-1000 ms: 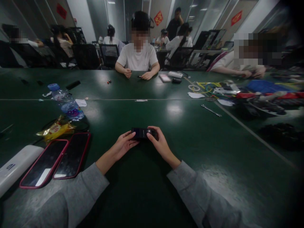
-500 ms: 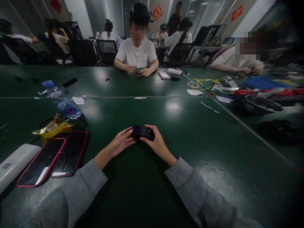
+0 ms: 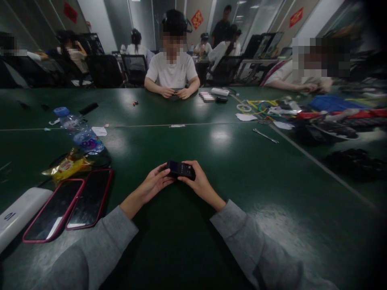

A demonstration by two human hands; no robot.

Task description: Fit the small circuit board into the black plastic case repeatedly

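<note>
Between my two hands, just above the green table, is a small black handheld device (image 3: 181, 170) with a dark screen at its left end and small pale markings on its face. My left hand (image 3: 155, 181) grips the screen end, thumb on the near corner and fingers underneath. The opposite end sits in my right hand (image 3: 199, 179), with the index finger along the far edge and the thumb along the near edge. My fingers cover both ends, and the underside is hidden.
To the left lie two red-edged phones (image 3: 90, 199), a white power bank (image 3: 22, 213), a yellow snack packet (image 3: 69, 165) and a tipped plastic bottle (image 3: 80, 131). A wrench (image 3: 265, 135) and tangled cables (image 3: 260, 106) lie right. A person in white (image 3: 172, 72) sits opposite.
The view has tilted slightly, so the background sits a little lower. Both hands keep their hold on the black device, which has tipped very slightly.
</note>
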